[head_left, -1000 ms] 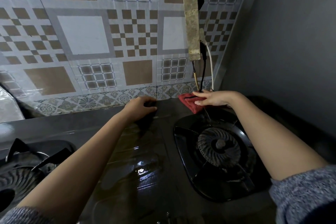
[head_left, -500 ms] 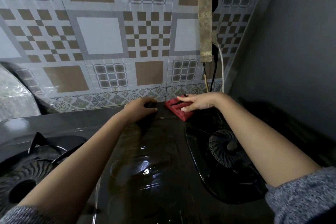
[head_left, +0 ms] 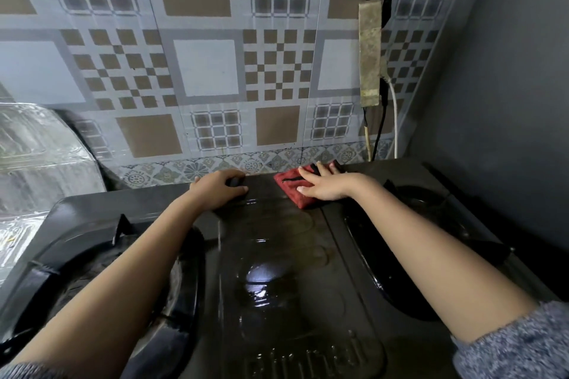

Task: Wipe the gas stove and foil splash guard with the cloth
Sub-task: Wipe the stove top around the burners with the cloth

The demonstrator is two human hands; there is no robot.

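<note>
Well, the tiled wall (head_left: pixel 206 68) fills the back of the kitchen corner, and the black gas stove (head_left: pixel 277 224) stands against its foot, taking up most of the surface below. The foil splash guard (head_left: pixel 37 157) stands off to the left, beside the stove's left end and well apart from both hands. The middle panel of the stove shines wet, with a bright patch of reflected light (head_left: pixel 261 283) between the left burner (head_left: pixel 92 271) and the right burner (head_left: pixel 415 240).

The red cloth (head_left: pixel 289 186) lies folded on the rear of the stove top, just in front of the wall and between the two burners. The right hand (head_left: pixel 326 189) lies flat on it, fingers (head_left: pixel 308 177) straight and pressing down, not curled round it. The left hand (head_left: pixel 215 194) rests at the back rim of the stove, just left of the cloth. Its fingers are bent over something dark there, and I cannot tell whether they grip the rim, hold some small thing, or only brace.

To my eye the step in hand is wiping the stove top along its back edge. The foil looks not yet reached. The next move calls for steady downward pressure while the cloth slides leftward, and the left hand sits right in that path, so it must lift or shift aside first.
</note>
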